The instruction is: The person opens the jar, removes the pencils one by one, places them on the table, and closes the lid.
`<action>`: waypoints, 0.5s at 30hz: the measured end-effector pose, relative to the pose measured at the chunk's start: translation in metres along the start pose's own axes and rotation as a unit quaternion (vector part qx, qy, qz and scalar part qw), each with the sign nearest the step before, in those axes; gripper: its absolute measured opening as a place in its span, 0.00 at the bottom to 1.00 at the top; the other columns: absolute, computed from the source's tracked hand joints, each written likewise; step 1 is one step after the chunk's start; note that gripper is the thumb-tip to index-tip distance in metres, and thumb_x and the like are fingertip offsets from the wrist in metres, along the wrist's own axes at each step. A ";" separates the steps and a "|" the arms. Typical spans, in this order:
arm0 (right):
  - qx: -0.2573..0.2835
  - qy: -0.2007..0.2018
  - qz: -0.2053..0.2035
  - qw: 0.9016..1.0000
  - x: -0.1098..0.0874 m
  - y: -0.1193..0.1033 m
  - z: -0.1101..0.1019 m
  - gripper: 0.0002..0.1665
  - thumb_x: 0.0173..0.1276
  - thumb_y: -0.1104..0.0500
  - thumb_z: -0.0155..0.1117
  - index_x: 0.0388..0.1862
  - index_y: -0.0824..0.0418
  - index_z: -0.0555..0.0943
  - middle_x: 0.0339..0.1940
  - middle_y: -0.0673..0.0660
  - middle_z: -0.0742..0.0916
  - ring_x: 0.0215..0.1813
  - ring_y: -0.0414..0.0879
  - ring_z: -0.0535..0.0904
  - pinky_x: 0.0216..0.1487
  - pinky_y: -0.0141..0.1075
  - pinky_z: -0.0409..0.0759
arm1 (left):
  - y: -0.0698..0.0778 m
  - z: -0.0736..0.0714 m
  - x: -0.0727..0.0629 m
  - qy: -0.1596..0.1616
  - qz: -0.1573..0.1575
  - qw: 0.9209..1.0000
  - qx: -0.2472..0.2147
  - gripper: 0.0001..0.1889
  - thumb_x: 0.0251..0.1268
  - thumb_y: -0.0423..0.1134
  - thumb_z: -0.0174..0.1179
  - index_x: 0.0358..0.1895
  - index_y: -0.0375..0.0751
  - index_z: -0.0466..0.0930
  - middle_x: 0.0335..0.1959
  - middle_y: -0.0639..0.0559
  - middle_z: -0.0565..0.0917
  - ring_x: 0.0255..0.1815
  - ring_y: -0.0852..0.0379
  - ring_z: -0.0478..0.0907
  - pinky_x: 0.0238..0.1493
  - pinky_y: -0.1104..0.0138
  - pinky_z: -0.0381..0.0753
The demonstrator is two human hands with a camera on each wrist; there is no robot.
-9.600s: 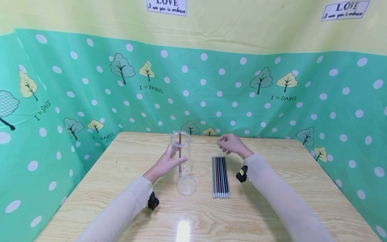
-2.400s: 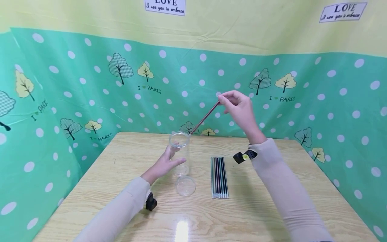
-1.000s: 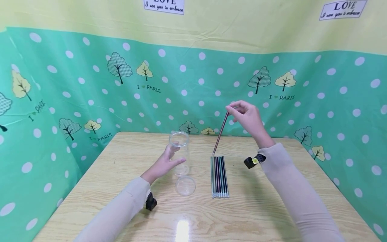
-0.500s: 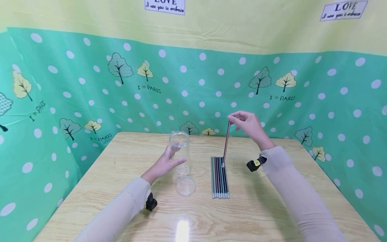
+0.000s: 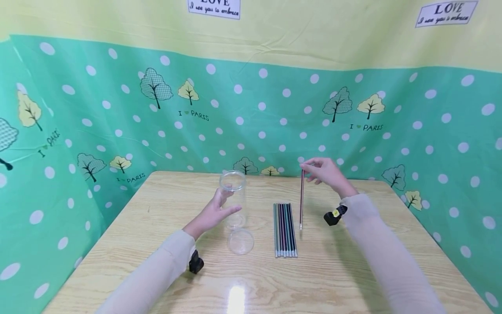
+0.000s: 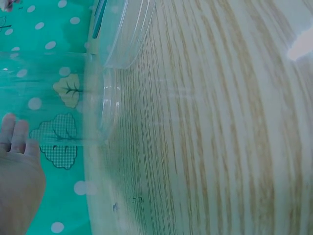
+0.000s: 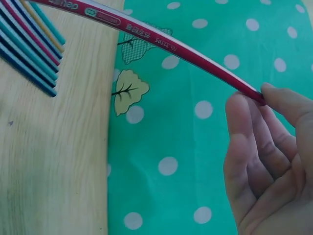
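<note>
My right hand [image 5: 327, 174] [image 7: 274, 166] pinches a dark red pencil [image 5: 301, 198] [image 7: 186, 56] by its top end, between thumb and fingertips. The pencil hangs nearly upright, silvery end down, just right of a row of pencils [image 5: 285, 231] [image 7: 29, 46] lying side by side. Whether its lower end touches the table cannot be made out. My left hand [image 5: 211, 213] [image 6: 19, 181] holds a tall clear jar [image 5: 239, 198] [image 6: 63, 100] standing upright and uncovered, thumb in front and fingers behind. No pencil shows inside the jar. A clear round lid [image 5: 241, 242] [image 6: 128, 34] lies before it.
The wooden table [image 5: 164, 244] ends at the back against a green dotted curtain [image 5: 270, 109], which also runs along both sides. Each wrist wears a small black camera [image 5: 332, 216].
The red pencil stood in the jar at first; my right hand has lifted it out, carried it right past the row and lowered it. My left hand keeps its hold on the jar.
</note>
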State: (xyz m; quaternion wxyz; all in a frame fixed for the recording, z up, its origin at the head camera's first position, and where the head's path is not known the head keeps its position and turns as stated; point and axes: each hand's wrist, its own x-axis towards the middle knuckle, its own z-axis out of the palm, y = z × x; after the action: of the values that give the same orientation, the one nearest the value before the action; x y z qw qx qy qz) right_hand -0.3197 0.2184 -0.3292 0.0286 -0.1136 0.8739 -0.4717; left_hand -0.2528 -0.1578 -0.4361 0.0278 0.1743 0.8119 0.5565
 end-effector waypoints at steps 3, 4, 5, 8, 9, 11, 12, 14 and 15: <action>0.015 -0.011 0.007 1.000 0.002 0.008 0.000 0.29 0.73 0.41 0.62 0.58 0.63 0.81 0.48 0.61 0.87 0.48 0.62 0.85 0.43 0.44 0.85 | 0.000 0.000 0.000 -0.001 0.000 1.000 0.000 0.46 0.66 0.56 0.65 0.78 0.55 0.44 0.78 0.39 0.57 0.79 0.39 0.49 0.74 0.40 0.48; 0.020 -0.014 0.009 1.000 0.002 0.010 0.001 0.28 0.73 0.42 0.62 0.57 0.63 0.81 0.48 0.61 0.87 0.49 0.62 0.85 0.44 0.45 0.85 | 0.000 0.000 0.000 -0.001 0.000 1.000 0.000 0.46 0.66 0.56 0.65 0.78 0.55 0.44 0.78 0.39 0.57 0.79 0.39 0.49 0.74 0.40 0.48; 0.025 -0.018 0.011 0.999 0.003 0.012 0.002 0.28 0.74 0.43 0.63 0.57 0.64 0.81 0.47 0.62 0.87 0.49 0.62 0.85 0.45 0.46 0.86 | 0.000 0.000 0.000 -0.001 0.000 1.000 0.000 0.46 0.66 0.56 0.65 0.78 0.55 0.44 0.78 0.39 0.57 0.79 0.39 0.49 0.74 0.40 0.48; 0.037 -0.024 0.017 0.999 0.004 0.019 0.005 0.26 0.74 0.45 0.63 0.57 0.66 0.80 0.45 0.62 0.87 0.49 0.61 0.85 0.47 0.49 0.85 | 0.000 0.000 -0.001 -0.001 0.002 1.000 0.000 0.46 0.67 0.55 0.65 0.78 0.54 0.44 0.78 0.39 0.57 0.79 0.40 0.49 0.75 0.41 0.48; 0.039 -0.026 0.019 0.999 0.004 0.022 0.006 0.26 0.74 0.46 0.63 0.57 0.66 0.80 0.45 0.62 0.87 0.48 0.60 0.85 0.48 0.49 0.85 | 0.000 0.000 -0.001 -0.001 0.005 1.000 0.000 0.46 0.67 0.55 0.65 0.78 0.53 0.44 0.78 0.38 0.57 0.79 0.39 0.49 0.74 0.40 0.48; 0.040 -0.027 0.024 0.999 0.004 0.027 0.009 0.25 0.74 0.47 0.63 0.56 0.67 0.80 0.44 0.62 0.87 0.47 0.59 0.85 0.47 0.48 0.86 | 0.000 0.000 -0.001 0.000 0.002 1.000 0.000 0.46 0.67 0.55 0.65 0.78 0.54 0.44 0.78 0.39 0.57 0.79 0.41 0.49 0.75 0.41 0.47; 0.040 -0.028 0.026 0.998 0.005 0.030 0.011 0.25 0.74 0.47 0.63 0.56 0.67 0.80 0.43 0.62 0.87 0.47 0.59 0.86 0.47 0.47 0.86 | 0.000 0.000 0.000 0.000 0.003 1.000 0.001 0.46 0.67 0.55 0.65 0.78 0.53 0.44 0.78 0.39 0.57 0.79 0.41 0.49 0.75 0.41 0.47; 0.039 -0.031 0.031 0.998 0.005 0.035 0.014 0.26 0.74 0.47 0.64 0.57 0.68 0.80 0.43 0.62 0.87 0.47 0.59 0.85 0.46 0.47 0.86 | 0.000 0.000 0.000 -0.002 0.006 1.000 0.001 0.46 0.68 0.54 0.65 0.78 0.52 0.44 0.78 0.38 0.57 0.79 0.40 0.49 0.75 0.41 0.47; 0.041 -0.033 0.035 0.998 0.004 0.038 0.016 0.26 0.74 0.47 0.64 0.57 0.68 0.80 0.43 0.63 0.87 0.47 0.60 0.85 0.47 0.48 0.86 | 0.000 0.000 0.000 -0.002 0.007 1.000 0.001 0.45 0.68 0.54 0.65 0.78 0.52 0.44 0.78 0.38 0.57 0.79 0.40 0.49 0.75 0.41 0.47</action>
State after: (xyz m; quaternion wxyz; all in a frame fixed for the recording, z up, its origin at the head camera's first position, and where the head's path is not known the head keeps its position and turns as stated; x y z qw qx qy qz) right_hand -0.3280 0.2243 -0.3692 0.0781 -0.0974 0.8557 -0.5023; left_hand -0.2526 -0.1577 -0.4359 0.0254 0.1812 0.8113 0.5553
